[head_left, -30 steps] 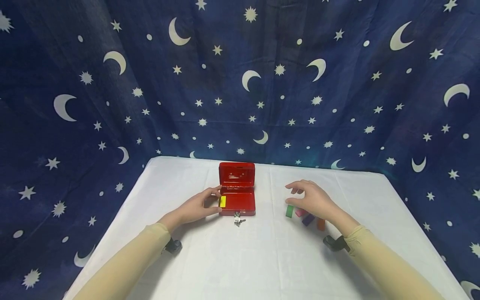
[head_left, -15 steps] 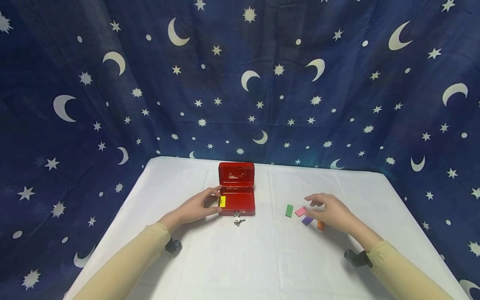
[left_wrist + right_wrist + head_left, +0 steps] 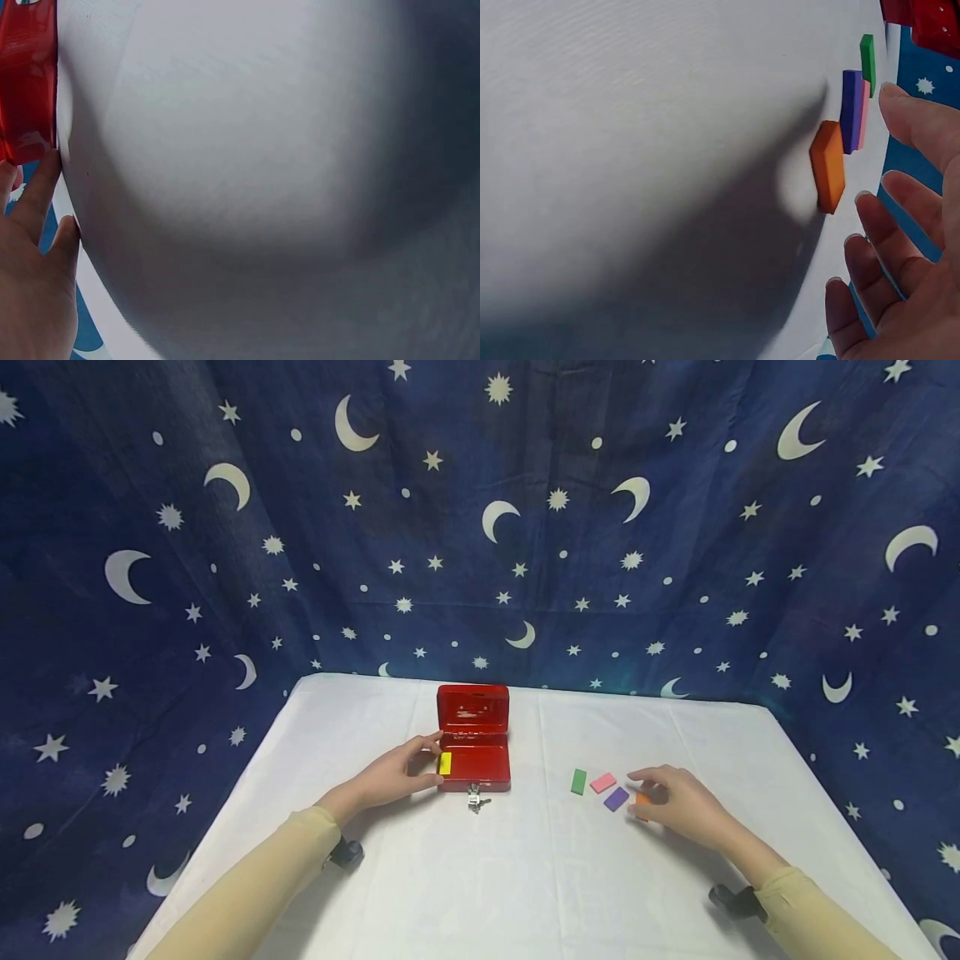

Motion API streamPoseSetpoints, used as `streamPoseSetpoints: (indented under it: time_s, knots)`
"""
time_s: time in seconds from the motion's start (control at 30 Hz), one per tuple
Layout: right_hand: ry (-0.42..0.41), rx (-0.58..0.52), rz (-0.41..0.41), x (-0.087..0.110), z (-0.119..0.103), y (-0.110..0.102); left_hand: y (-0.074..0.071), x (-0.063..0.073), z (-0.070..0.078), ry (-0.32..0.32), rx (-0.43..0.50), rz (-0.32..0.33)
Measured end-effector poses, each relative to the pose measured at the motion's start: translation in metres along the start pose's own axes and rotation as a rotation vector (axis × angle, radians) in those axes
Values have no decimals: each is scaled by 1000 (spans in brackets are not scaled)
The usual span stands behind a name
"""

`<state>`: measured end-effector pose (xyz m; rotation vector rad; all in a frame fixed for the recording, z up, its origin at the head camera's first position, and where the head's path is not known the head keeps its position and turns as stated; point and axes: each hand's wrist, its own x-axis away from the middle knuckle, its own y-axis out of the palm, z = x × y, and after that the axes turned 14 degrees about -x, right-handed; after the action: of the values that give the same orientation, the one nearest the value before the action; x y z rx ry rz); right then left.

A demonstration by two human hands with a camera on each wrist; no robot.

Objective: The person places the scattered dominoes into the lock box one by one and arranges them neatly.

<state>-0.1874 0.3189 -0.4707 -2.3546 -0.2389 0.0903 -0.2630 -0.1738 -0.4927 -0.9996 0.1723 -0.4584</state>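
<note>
A small red cash box [image 3: 483, 764] stands on the white cloth with its lid raised toward the back. Inside it, against the left wall, lies a yellow block [image 3: 446, 763]. My left hand [image 3: 390, 775] touches the box's left side, thumb by the front corner and fingers by the back one. On the right, my right hand [image 3: 686, 806] hovers over an orange block [image 3: 827, 166], partly covering it in the head view. Its fingers are spread and loosely bent, with nothing between them. Purple [image 3: 617, 799], pink [image 3: 602, 783] and green [image 3: 578, 782] blocks lie to its left.
Keys [image 3: 475, 800] hang at the lock on the box's front. A white cloth [image 3: 495, 885] covers the table. Behind it hangs a dark blue curtain [image 3: 450, 468] patterned with moons and stars.
My right hand has moved right, from above the green block to the orange one, uncovering the pink and purple blocks. The left hand has stayed at the box.
</note>
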Motion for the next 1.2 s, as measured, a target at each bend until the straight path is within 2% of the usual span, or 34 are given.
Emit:
streamPoseSetpoints:
  time_s: [0.4, 0.73, 1.2]
  knots:
    - [54, 10, 46, 11, 17, 3, 0, -1, -1, 9, -6, 7]
    - [100, -39, 59, 18, 28, 7, 1, -1, -3, 27, -4, 10]
    - [104, -52, 75, 18, 33, 11, 1, 0, -2, 11, -8, 6]
